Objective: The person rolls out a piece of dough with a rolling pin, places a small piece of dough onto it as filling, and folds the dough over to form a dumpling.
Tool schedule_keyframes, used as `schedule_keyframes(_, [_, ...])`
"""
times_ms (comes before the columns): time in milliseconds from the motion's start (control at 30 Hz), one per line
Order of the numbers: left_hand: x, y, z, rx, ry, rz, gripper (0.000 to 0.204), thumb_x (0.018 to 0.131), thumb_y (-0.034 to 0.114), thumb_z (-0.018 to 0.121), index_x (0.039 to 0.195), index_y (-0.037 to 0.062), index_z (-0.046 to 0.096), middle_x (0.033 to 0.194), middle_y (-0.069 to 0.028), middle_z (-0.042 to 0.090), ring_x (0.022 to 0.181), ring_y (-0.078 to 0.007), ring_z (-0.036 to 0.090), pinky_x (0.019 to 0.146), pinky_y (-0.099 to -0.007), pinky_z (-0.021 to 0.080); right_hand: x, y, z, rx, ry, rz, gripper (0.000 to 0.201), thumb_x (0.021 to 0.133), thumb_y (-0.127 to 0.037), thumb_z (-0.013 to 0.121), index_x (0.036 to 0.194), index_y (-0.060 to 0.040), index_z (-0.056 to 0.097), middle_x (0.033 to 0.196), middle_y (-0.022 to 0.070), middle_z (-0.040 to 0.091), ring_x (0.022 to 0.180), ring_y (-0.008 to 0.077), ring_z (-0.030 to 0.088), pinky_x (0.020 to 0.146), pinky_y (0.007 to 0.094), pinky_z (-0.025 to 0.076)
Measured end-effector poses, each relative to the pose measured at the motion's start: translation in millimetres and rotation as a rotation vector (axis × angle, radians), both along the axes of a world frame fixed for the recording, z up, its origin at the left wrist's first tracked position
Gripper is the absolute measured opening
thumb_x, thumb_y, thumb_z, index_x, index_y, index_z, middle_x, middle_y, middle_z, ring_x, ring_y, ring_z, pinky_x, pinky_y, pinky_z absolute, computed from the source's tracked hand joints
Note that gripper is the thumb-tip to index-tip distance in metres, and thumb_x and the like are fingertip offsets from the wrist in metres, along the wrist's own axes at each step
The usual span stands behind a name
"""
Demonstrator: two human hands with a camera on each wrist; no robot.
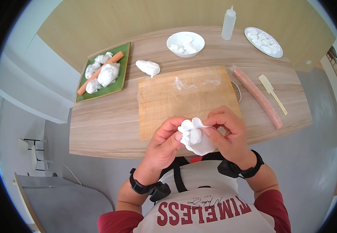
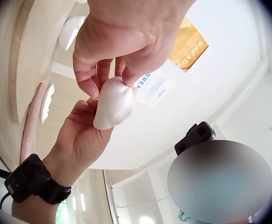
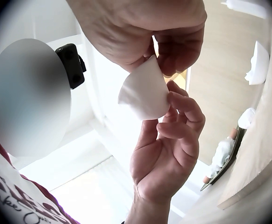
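White, soft-looking dough pouch with a ruffled edge [image 1: 202, 148] is held up at the near edge of a pale-brown rectangular wooden board [image 1: 188, 103] on the wood-grain bench [image 1: 102, 134]; it lies directly between the two hands, touching both, so neither is nearer; the left hand [image 1: 163, 144] pinches its gathered pleats between thumb and fingers, while the right hand [image 1: 229, 132] pinches the smoother, unpleated rim opposite; the pouch is too round to show a clear long axis; a rounded white lump [image 1: 195, 136] sits in its hollow, though whether that is filling or dough I cannot tell; on the near side of the board, the off-white shirt with dark-red sleeves [image 1: 203, 222] reads TIMELESS in dark-red capitals, with thin black script that seems to say "Make Sun" and a line too small to read; the left wrist view shows an orange-brown poster [image 2: 187, 46] reading BREAD, and a white sheet with blue letters [image 2: 157, 88] reading BREA, partly hidden; their place from the board is unclear.
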State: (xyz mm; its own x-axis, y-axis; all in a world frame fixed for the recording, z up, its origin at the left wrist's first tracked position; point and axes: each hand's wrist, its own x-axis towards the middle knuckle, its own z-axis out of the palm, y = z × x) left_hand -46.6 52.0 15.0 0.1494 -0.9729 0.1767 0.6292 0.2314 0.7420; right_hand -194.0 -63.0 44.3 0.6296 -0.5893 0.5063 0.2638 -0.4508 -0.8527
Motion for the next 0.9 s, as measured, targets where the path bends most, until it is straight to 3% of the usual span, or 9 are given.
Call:
schedule_keyframes(200, [4,-1,7,0.025,0.006,-0.025,0.031,0.094,0.016,0.050,0.122,0.0041,0.046,0.114,-0.0052,0.055,0.102,-0.0135,0.054,0.085,-0.0297,0.047,-1,-4,5,-0.026,0.029,0.026,0.010,0.080,-0.004,0.063,0.089,-0.0026,0.062,0.084,0.0060,0.059,0.068,0.0123,0.054,0.058,0.0231,0.043])
schedule_keyframes(300, [8,-2,19,0.116,0.142,-0.118,0.031,0.094,0.016,0.049,0.122,0.0029,0.045,0.114,-0.0070,0.055,0.101,-0.0144,0.055,0.086,-0.0299,0.046,-2,-6,3,0.035,0.055,0.038,0.009,0.080,-0.005,0.063,0.089,-0.0028,0.062,0.084,0.0053,0.060,0.068,0.0118,0.055,0.058,0.0227,0.043])
schedule_keyframes(400, [4,-2,26,0.097,0.021,-0.041,0.028,0.092,0.014,0.051,0.118,0.0019,0.048,0.113,-0.0089,0.056,0.100,-0.0141,0.055,0.086,-0.0296,0.046,-1,-5,4,0.099,0.087,0.048,0.010,0.080,-0.006,0.064,0.089,-0.0034,0.061,0.085,0.0044,0.060,0.070,0.0109,0.056,0.059,0.0228,0.043])
schedule_keyframes(467, [-2,-4,30,0.116,-0.378,0.135,0.024,0.091,0.012,0.055,0.112,0.0022,0.051,0.109,-0.0090,0.059,0.098,-0.0130,0.056,0.084,-0.0285,0.046,-1,-3,4,0.138,0.106,0.061,0.011,0.079,-0.006,0.064,0.090,-0.0037,0.061,0.086,0.0039,0.061,0.072,0.0105,0.057,0.059,0.0230,0.044])
schedule_keyframes(667, [-5,-6,27,0.153,-0.345,0.215,0.017,0.088,0.006,0.059,0.105,0.0010,0.056,0.104,-0.0077,0.061,0.093,-0.0117,0.056,0.082,-0.0271,0.046,-7,-9,-2,0.193,0.099,0.163,0.014,0.077,-0.004,0.066,0.091,-0.0039,0.061,0.088,0.0041,0.060,0.073,0.0106,0.057,0.062,0.0228,0.046])
schedule_keyframes(733, [-6,-4,31,0.152,-0.408,0.243,0.017,0.088,0.005,0.059,0.104,0.0006,0.058,0.105,-0.0076,0.061,0.093,-0.0117,0.057,0.081,-0.0265,0.046,-8,-11,4,-0.016,0.122,0.171,0.013,0.077,-0.001,0.065,0.090,-0.0035,0.062,0.088,0.0051,0.059,0.073,0.0123,0.058,0.062,0.0232,0.046])
schedule_keyframes(900, [-9,1,39,0.182,-0.548,0.261,0.022,0.085,0.003,0.060,0.107,-0.0020,0.059,0.105,-0.0096,0.062,0.095,-0.0141,0.058,0.083,-0.0276,0.046,-6,-9,9,-0.132,0.099,0.195,0.011,0.077,0.002,0.064,0.087,-0.0031,0.062,0.087,0.0060,0.058,0.070,0.0142,0.057,0.059,0.0239,0.046])
